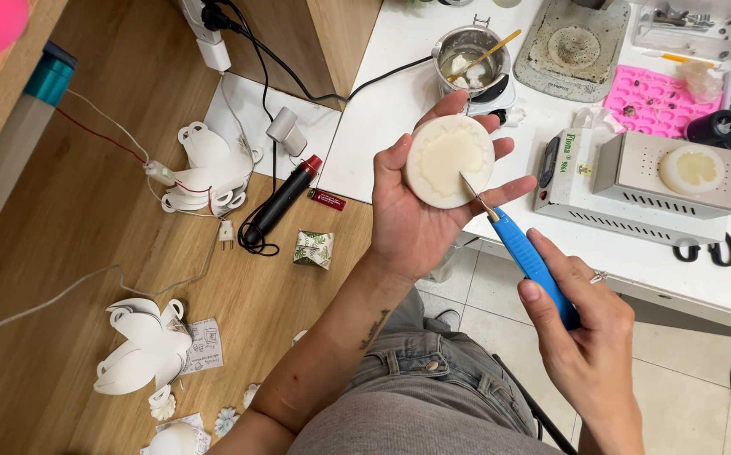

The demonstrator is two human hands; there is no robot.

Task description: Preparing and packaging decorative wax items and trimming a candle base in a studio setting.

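On the wooden floor (pixel 87 253) at far left lie white looped plastic pieces (pixel 209 173), a black heat tool with a red tip (pixel 285 198) and its coiled cord.

The left hand (pixel 420 211) is raised over the person's lap, palm up, fingers spread under and around a round cream-white mould disc (pixel 448 160). Its grip is closed loosely on the disc: the thumb rests against the left rim and the fingertips curl over the top and right edge, so the face stays bare. That face carries a paler, scalloped inlay, seemingly wax or soap. The disc looks light and fairly stiff, with a soft filling that would probably mark or chip under pressure; holding it by the rim, as here, seems the safe way, and the smooth face may be slippery.

The right hand (pixel 580 337) is clamped on the blue handle of a craft knife (pixel 530 261), whose thin metal blade touches the lower right of the inlay.

Beyond, on the white table (pixel 382 126), stand a small metal melting pot (pixel 471 59) with a gold-coloured spoon, a pink silicone mould (pixel 652 97), and a grey metal box appliance (pixel 669 173) bearing a second similar disc (pixel 693 168).
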